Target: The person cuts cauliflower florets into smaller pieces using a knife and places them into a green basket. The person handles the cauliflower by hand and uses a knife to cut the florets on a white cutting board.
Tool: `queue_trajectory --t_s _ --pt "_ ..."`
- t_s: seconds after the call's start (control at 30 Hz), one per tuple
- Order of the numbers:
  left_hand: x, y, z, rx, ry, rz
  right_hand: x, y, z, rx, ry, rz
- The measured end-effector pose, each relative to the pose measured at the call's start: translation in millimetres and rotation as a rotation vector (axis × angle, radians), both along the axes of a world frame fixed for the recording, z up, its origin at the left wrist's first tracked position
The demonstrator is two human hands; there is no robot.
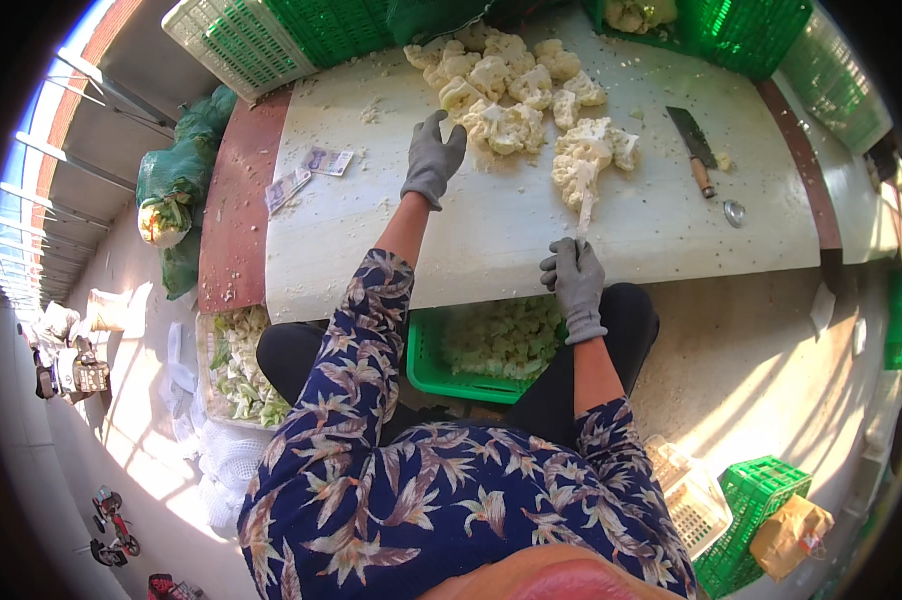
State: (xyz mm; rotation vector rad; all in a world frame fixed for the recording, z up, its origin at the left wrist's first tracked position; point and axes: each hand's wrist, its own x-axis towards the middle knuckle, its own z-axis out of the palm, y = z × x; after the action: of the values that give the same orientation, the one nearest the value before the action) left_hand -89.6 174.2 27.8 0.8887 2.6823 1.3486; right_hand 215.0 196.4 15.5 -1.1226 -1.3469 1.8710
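Note:
Cream cauliflower heads and pieces (507, 82) lie heaped on the white-topped table (421, 247). My left hand (434, 157), in a grey glove, is raised just left of the heap, thumb and fingers apart, holding nothing. My right hand (575, 279), gloved too, is at the table's front edge, closed around the handle end of a knife (586, 210) with a pale, smeared blade. The blade points away from me, its far part against a separate cauliflower piece (582, 161). My fingers hide the handle.
A cleaver (691, 142) and a small metal object (734, 213) lie at the right; banknotes (327, 161) at the left. Below the front edge is a green crate (469, 386) of florets, with a tub (214, 397) of trimmings left of it. Crates (241, 45) line the far edge.

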Motion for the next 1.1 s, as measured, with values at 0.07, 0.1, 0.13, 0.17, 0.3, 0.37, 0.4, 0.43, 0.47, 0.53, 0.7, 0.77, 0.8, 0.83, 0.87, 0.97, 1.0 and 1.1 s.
queue_trajectory --t_s 0.07,0.1,0.13,0.17,0.3,0.37,0.4,0.43,0.47,0.53,0.7,0.77,0.8,0.83,0.87,0.97,1.0,1.1 --pt "-27.5 27.3 2.9 0.035 -0.031 0.117 3.7 -1.1 2.9 -0.016 -0.044 0.020" --pt "-48.3 34.5 4.7 -0.023 -0.093 0.147 5.9 -2.4 4.6 0.032 -0.036 0.038" --pt "-67.0 40.3 3.9 -0.040 -0.048 0.186 8.1 -3.9 6.2 0.056 -0.064 0.048" --pt "-86.5 42.6 2.8 -0.024 -0.020 0.159 9.9 -5.0 7.8 0.053 -0.046 0.066" --pt "-162.7 58.1 0.4 -0.127 -0.098 0.190 7.9 -3.8 12.2 0.027 -0.080 0.116" --pt "-195.8 76.0 -4.8 -0.076 -0.099 0.172 2.3 1.3 13.4 0.022 -0.112 0.129" --pt "-212.2 87.1 -7.4 -0.035 -0.129 0.177 0.1 3.6 13.9 0.015 -0.133 0.128" --pt "-226.7 98.5 -12.2 0.022 -0.109 0.143 -2.4 6.3 14.1 0.013 -0.162 0.129" --pt "-238.8 109.0 -18.5 0.071 -0.098 0.106 -4.0 8.4 14.1 -0.026 -0.159 0.114" --pt "-257.8 129.7 -29.8 0.114 -0.173 0.094 -6.8 12.1 13.4 -0.060 -0.181 0.090" --pt "-268.2 134.0 -53.1 0.431 -0.453 -0.017 -10.1 16.0 10.6 -0.085 -0.196 0.095" --pt "-265.3 121.9 -55.0 0.582 -0.607 -0.050 -10.9 16.8 10.5 -0.080 -0.204 0.095" --pt "-262.0 112.7 -56.3 0.666 -0.651 -0.049 -10.9 17.0 10.8 -0.068 -0.194 0.095" --pt "-259.0 103.3 -56.4 0.747 -0.700 -0.047 -11.0 17.0 11.2 -0.081 -0.201 0.097" --pt "-257.8 93.3 -54.1 0.800 -0.736 0.009 -10.7 16.8 11.7 -0.083 -0.191 0.099" --pt "-248.4 51.6 -44.2 0.767 -0.607 0.246 -9.5 15.1 13.1 -0.078 -0.160 0.116" --pt "-244.5 33.0 -37.3 0.719 -0.586 0.279 -9.4 14.4 13.0 -0.079 -0.155 0.118" --pt "-204.5 -34.7 -25.4 0.903 -0.638 0.071 -9.0 11.4 10.2 -0.054 -0.173 0.172"
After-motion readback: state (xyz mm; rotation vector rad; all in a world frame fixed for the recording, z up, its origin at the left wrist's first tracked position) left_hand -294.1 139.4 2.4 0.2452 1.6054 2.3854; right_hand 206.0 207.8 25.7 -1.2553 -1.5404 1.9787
